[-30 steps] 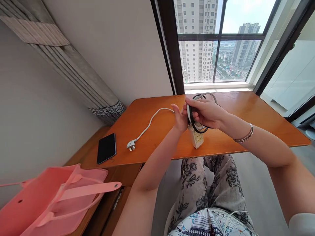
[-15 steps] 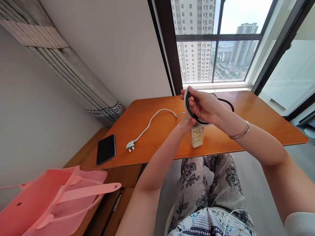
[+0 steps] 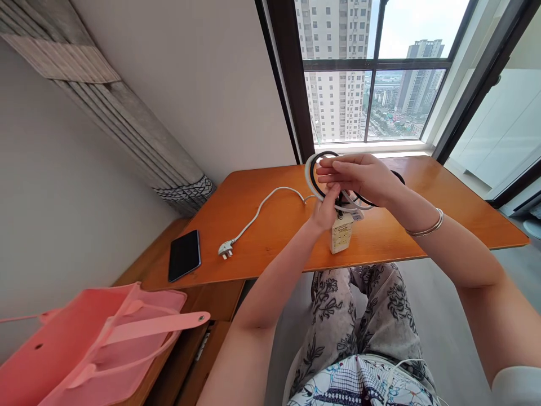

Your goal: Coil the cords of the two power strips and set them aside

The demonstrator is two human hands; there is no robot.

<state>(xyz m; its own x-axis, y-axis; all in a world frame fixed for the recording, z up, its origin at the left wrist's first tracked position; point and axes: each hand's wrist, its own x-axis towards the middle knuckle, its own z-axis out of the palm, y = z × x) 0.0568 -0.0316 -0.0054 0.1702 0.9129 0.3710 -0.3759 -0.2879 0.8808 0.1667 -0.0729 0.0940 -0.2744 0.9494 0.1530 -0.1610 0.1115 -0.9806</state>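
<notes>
Btm ctr, nearest the cam: 1 pair of patterned trousers (image 3: 333,321) is showing below the table edge. Lower L: 1 pink bag (image 3: 59,349) is sitting off the tabletop, prob. to keep it clear of the arms.

Approx. R of ctr: 1 power strip (image 3: 341,234) is pointing its lower end twd the lap; can't tell if that end's touching the table (image 3: 279,237). Just above it, left hand (image 3: 326,210) is grasping the bottom of the loops, likely so the coil isn't springing apart. Right hand (image 3: 366,176), w/ a bangle (image 3: 428,224) on its wrist, is lying across the loops, fingers straight & pointing frame-L; its grip's looking released, maybe to guide strands w/o squashing them. Palm's facing away, so can't see what's behind. 2 cord colours are looping there: white cord (image 3: 307,177), black cord (image 3: 311,172); no. of turns is unclear.

L of ctr: 1 plug (image 3: 227,248) is lying on the table at the end of a white lead, 1 phone (image 3: 185,256) farther L, prob. set aside for room.

Far: 1 curtain (image 3: 139,129) is hanging upper L; upper R, 1 window (image 3: 372,63) is framing 2 main towers (image 3: 338,107).
</notes>
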